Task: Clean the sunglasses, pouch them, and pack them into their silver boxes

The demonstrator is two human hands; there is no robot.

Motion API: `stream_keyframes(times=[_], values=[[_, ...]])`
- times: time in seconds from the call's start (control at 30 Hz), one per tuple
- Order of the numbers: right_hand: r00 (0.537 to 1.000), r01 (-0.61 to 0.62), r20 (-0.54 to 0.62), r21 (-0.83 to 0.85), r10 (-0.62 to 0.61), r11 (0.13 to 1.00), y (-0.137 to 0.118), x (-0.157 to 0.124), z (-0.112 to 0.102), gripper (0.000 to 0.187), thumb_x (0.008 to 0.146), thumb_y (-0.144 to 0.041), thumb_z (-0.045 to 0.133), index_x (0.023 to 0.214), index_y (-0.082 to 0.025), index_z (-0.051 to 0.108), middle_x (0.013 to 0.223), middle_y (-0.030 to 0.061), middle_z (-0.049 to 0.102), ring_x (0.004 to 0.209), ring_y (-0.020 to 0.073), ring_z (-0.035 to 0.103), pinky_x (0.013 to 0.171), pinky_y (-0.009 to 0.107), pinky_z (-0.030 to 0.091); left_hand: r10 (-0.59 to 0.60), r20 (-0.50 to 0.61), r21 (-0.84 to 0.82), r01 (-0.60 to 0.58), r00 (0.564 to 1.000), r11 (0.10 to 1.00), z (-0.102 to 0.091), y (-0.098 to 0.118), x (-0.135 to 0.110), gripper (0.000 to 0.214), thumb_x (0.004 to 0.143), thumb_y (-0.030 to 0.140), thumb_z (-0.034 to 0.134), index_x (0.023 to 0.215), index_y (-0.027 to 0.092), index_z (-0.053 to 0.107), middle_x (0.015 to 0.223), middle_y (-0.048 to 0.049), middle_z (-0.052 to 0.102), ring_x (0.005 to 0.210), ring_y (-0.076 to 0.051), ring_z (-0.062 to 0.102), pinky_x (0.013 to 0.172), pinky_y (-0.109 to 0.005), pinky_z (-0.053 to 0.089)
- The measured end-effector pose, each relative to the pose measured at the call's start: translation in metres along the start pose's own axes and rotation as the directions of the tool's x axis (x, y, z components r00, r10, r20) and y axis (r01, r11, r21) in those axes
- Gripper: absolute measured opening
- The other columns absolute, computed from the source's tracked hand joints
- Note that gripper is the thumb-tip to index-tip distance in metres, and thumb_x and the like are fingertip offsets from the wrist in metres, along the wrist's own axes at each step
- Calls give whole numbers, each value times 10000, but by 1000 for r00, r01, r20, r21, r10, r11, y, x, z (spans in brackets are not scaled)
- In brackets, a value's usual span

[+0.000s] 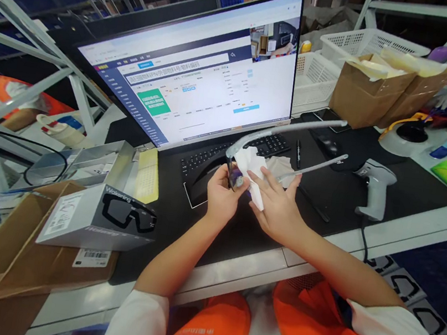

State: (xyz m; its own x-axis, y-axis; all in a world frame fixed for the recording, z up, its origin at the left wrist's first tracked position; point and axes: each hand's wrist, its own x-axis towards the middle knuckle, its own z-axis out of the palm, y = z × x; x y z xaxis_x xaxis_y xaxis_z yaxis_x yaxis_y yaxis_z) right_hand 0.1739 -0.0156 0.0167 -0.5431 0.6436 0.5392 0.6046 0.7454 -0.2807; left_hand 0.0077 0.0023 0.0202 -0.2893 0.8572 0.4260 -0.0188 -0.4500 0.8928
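My left hand [221, 198] is closed on a pair of sunglasses [248, 139], pinching the frame near a lens. Both temples point away to the right and look wrapped in pale, cloudy plastic. Fingers of my right hand [280, 207] press a white wiping cloth [250, 163] against the lens area, which mostly hides the lens. Just behind my hands lies a crumpled greyish piece [277, 167]; its kind is unclear. Beneath them spreads a black desk mat [233, 242]. A black keyboard [204, 156] sits beyond, partly covered by the glasses and my hands.
A lit monitor [202, 86] stands behind the keyboard. On the left are a grey eyewear box [98, 221], an open carton [20, 260] and a yellow pad [148, 176]. To the right lie a barcode scanner [376, 185], pen [298, 153], mouse [330, 144] and brown boxes [369, 94].
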Motion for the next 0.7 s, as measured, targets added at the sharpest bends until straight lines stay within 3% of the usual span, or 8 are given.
stream_keyframes(times=[0.1,0.2,0.3,0.37,0.43,0.5,0.6,0.7], values=[[1000,4,-6,-60,-5,998,8,1,2,558,978,-129,390,1524,-214,469,1546,146,495,1529,358,318,1077,837,-144,-2,-44,-11,2,999,1000,-7,-1,10,482,704,464,892,1064,188,729,1019,-62,751,943,-172,707,875,-278,559],[999,-12,-45,-43,10,999,18,2,2,593,930,-65,400,1479,-248,528,1520,118,535,1531,347,319,1087,821,-150,24,-52,4,-24,998,1000,-17,-1,22,486,699,440,903,1088,201,738,1041,-68,761,937,-168,713,831,-260,555],[985,-69,-156,53,77,996,27,2,1,537,933,-88,423,1409,-270,594,1486,81,580,1524,337,340,1135,781,-139,148,-135,20,-147,980,989,-27,4,36,485,737,491,867,1119,224,733,1052,-63,758,976,-169,705,811,-249,543],[962,-120,-220,188,161,975,32,2,3,480,970,-146,423,1397,-268,604,1473,72,594,1504,329,381,1185,746,-85,242,-219,50,-237,945,970,-34,10,44,521,767,574,815,1161,249,716,1074,-55,748,1048,-185,692,874,-275,541],[933,-186,-225,372,283,909,35,3,6,426,1012,-246,424,1393,-250,614,1430,82,629,1439,331,477,1226,712,25,325,-268,80,-316,907,946,-40,16,48,552,776,637,776,1192,282,697,1116,-46,733,1124,-200,668,958,-311,528],[892,-284,-147,555,428,782,37,3,10,416,1031,-373,434,1342,-215,659,1298,101,705,1304,339,602,1229,672,191,388,-261,76,-382,884,921,-44,20,48,547,778,649,767,1199,308,689,1149,-39,719,1177,-208,647,1030,-338,505],[817,-411,10,712,576,570,37,4,16,479,1012,-529,469,1201,-178,735,1080,102,763,1159,343,674,1170,593,376,413,-191,35,-414,891,910,-43,22,43,553,768,661,765,1191,313,690,1139,-44,709,1217,-238,637,1088,-379,481],[795,-407,50,783,605,470,36,5,18,499,975,-591,532,1173,-188,748,1119,95,757,1197,334,654,1133,518,446,375,-137,44,-373,917,927,-37,22,35,595,745,709,750,1173,298,697,1128,-61,705,1239,-272,625,1104,-414,477]])
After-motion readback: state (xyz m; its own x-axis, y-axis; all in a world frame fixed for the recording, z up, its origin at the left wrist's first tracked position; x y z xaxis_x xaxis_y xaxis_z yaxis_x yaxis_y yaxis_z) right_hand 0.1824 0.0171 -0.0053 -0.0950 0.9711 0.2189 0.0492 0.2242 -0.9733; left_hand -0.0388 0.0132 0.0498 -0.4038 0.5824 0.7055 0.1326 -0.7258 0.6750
